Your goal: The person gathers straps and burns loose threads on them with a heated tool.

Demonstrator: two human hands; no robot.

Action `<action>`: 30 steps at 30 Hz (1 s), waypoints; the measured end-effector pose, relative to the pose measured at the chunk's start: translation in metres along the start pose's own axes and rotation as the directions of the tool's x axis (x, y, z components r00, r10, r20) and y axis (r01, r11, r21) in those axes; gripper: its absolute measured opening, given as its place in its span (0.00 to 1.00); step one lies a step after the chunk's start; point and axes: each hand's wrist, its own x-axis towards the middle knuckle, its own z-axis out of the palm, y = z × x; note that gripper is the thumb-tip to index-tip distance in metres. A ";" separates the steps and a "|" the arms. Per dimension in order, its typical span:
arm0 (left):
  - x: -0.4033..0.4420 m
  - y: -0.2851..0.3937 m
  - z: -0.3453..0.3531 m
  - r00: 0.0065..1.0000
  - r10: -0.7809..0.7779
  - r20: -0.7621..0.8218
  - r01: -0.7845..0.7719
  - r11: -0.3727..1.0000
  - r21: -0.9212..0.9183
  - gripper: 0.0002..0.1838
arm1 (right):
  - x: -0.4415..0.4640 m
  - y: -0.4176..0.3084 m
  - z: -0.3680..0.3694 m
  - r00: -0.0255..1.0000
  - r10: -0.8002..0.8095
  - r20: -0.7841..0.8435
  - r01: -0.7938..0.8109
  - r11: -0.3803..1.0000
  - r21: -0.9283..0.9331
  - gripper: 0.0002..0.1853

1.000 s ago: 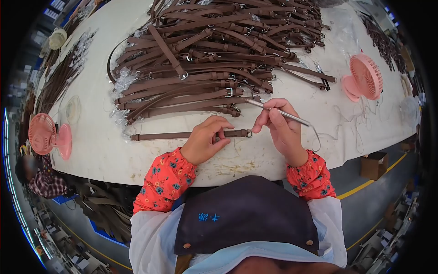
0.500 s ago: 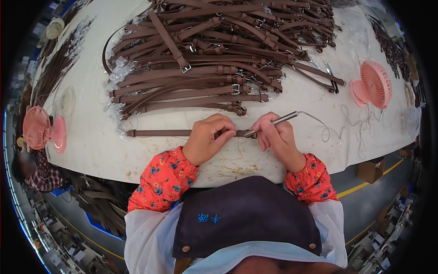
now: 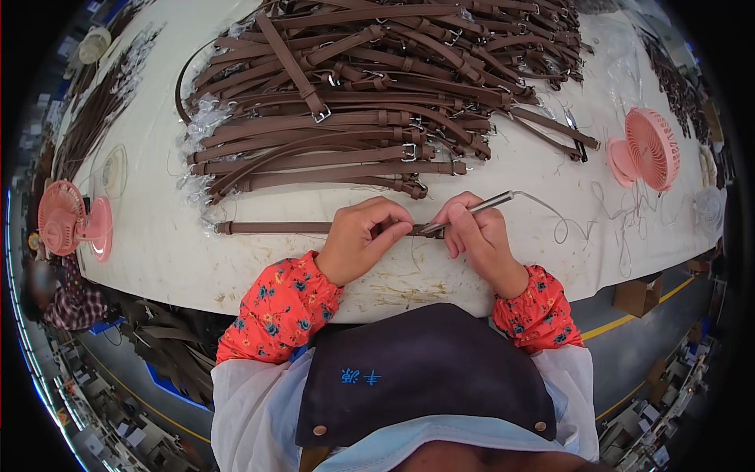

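A single brown belt [image 3: 271, 228] lies crosswise on the pale table, nearer to me than the pile of belts. My left hand [image 3: 360, 240] rests over its right part, thumb and index finger pinched by the belt; what they hold is too small to make out. In my right hand [image 3: 478, 236] is a metal pen-like tool [image 3: 491, 202] with a thin cord, its tip pointing down-left at the belt's buckle end. That end is partly covered by the fingers of my right hand.
A large pile of brown belts [image 3: 338, 126] covers the table's middle. Pink fans stand at the left [image 3: 63, 219] and right [image 3: 651, 149]. Loose thread [image 3: 621, 212] lies by the right fan. A person [image 3: 71, 303] is beyond the left edge; a cardboard box [image 3: 638, 295] stands at the right.
The tool tip has come down from above the belt to its buckle end, with my right hand lower. My left hand has closed its pinch and moved slightly right.
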 end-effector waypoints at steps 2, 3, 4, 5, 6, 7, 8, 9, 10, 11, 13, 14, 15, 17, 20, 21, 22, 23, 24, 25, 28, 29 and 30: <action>0.000 -0.001 0.000 1.000 0.001 -0.002 -0.001 1.000 -0.005 0.04 | 0.000 0.000 0.000 1.000 0.003 0.002 -0.003 1.000 0.002 0.28; 0.000 -0.001 0.000 1.000 0.005 -0.004 -0.005 1.000 -0.002 0.04 | 0.000 0.001 0.000 1.000 0.007 0.003 -0.007 1.000 0.005 0.28; 0.000 -0.001 0.001 1.000 0.009 -0.005 -0.009 1.000 0.000 0.04 | 0.000 0.001 0.000 1.000 0.012 0.005 -0.012 1.000 0.008 0.27; 0.000 -0.002 0.001 1.000 0.014 -0.007 -0.014 1.000 0.003 0.04 | 0.000 0.001 0.000 1.000 0.009 0.005 -0.009 1.000 0.003 0.27; 0.000 -0.002 0.001 1.000 0.013 -0.007 -0.013 1.000 0.004 0.04 | 0.000 0.001 0.000 1.000 0.006 0.006 -0.006 1.000 -0.002 0.28; 0.000 -0.002 0.001 1.000 0.013 -0.006 -0.013 1.000 0.006 0.04 | 0.000 0.001 0.000 1.000 0.003 0.006 -0.003 1.000 -0.006 0.28; 0.000 -0.002 0.001 1.000 0.012 -0.006 -0.012 1.000 0.008 0.04 | 0.000 0.001 0.000 1.000 0.012 0.005 -0.012 1.000 -0.008 0.28; 0.000 -0.003 0.001 1.000 0.012 -0.007 -0.012 1.000 0.010 0.04 | 0.000 0.000 0.000 1.000 0.021 0.005 -0.021 1.000 -0.010 0.28; 0.000 -0.003 0.001 1.000 0.012 -0.008 -0.012 1.000 0.012 0.04 | 0.000 -0.001 0.000 1.000 0.031 0.003 -0.031 0.999 -0.011 0.28; 0.000 -0.003 0.001 1.000 0.012 -0.009 -0.012 1.000 0.013 0.04 | 0.000 0.000 0.000 1.000 0.019 0.005 -0.019 1.000 -0.016 0.27; 0.000 -0.003 0.001 1.000 0.012 -0.008 -0.011 1.000 0.016 0.04 | 0.000 0.001 0.000 1.000 0.002 0.006 -0.002 1.000 -0.024 0.27; 0.000 -0.003 0.001 1.000 0.012 -0.008 -0.011 1.000 0.017 0.04 | 0.000 0.001 0.000 1.000 -0.003 0.006 0.003 1.000 -0.026 0.27; 0.000 -0.003 0.001 1.000 0.012 -0.010 -0.012 1.000 0.017 0.04 | 0.000 0.000 0.000 1.000 -0.001 0.005 0.001 1.000 -0.025 0.27; 0.000 -0.003 0.001 1.000 0.013 -0.014 -0.013 1.000 0.017 0.04 | 0.000 -0.001 0.001 1.000 0.003 0.003 -0.003 1.000 -0.024 0.26; 0.000 -0.003 0.001 1.000 0.010 -0.013 -0.010 1.000 0.020 0.04 | 0.000 -0.002 0.001 1.000 0.009 0.002 -0.009 1.000 -0.022 0.26; 0.000 -0.003 0.001 1.000 0.009 -0.013 -0.009 1.000 0.018 0.04 | 0.000 -0.002 0.001 1.000 0.011 0.002 -0.011 1.000 -0.019 0.26; 0.000 -0.003 0.002 1.000 0.008 -0.014 -0.008 1.000 0.017 0.04 | 0.000 -0.002 0.001 1.000 0.014 0.002 -0.014 1.000 -0.016 0.26; 0.000 -0.003 0.002 1.000 0.007 -0.014 -0.007 1.000 0.015 0.04 | 0.000 -0.002 0.001 1.000 0.018 0.002 -0.018 1.000 -0.012 0.25; 0.000 -0.002 0.001 1.000 0.007 -0.015 -0.007 1.000 0.016 0.04 | 0.000 -0.003 0.002 1.000 0.022 0.002 -0.022 1.000 -0.009 0.25; 0.000 -0.001 0.001 1.000 0.007 -0.015 -0.006 1.000 0.017 0.04 | 0.000 -0.003 0.002 1.000 0.026 0.003 -0.026 1.000 -0.005 0.25; 0.000 -0.001 0.001 1.000 0.007 -0.014 -0.007 1.000 0.018 0.04 | 0.000 -0.002 0.001 1.000 0.013 0.004 -0.013 1.000 -0.003 0.25; 0.000 -0.001 0.001 1.000 0.007 -0.014 -0.007 1.000 0.019 0.04 | 0.000 -0.001 0.001 1.000 0.009 0.004 -0.009 1.000 -0.001 0.25; 0.000 -0.001 0.001 1.000 0.005 -0.015 -0.005 1.000 0.017 0.04 | 0.000 0.000 0.001 1.000 0.005 0.003 -0.005 1.000 0.001 0.25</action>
